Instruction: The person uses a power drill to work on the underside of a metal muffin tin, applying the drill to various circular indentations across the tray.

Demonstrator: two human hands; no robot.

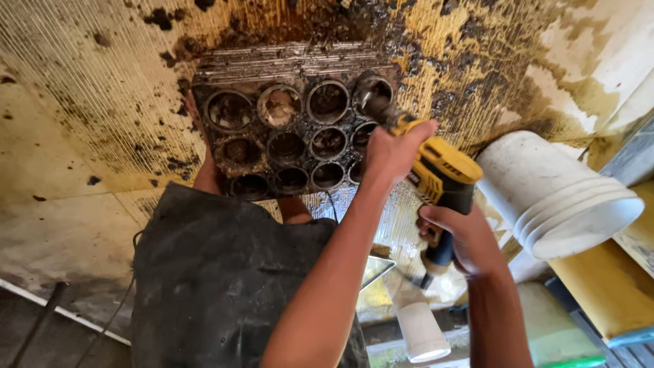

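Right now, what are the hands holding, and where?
A yellow power drill: left hand around its front body, right hand on the handle.

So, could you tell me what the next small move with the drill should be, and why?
Probably press on in the top-right cup: the drill tip sits in it, the left hand steadies the front and the right hand grips the handle. The dirty muffin tray has grime in its other cups too.
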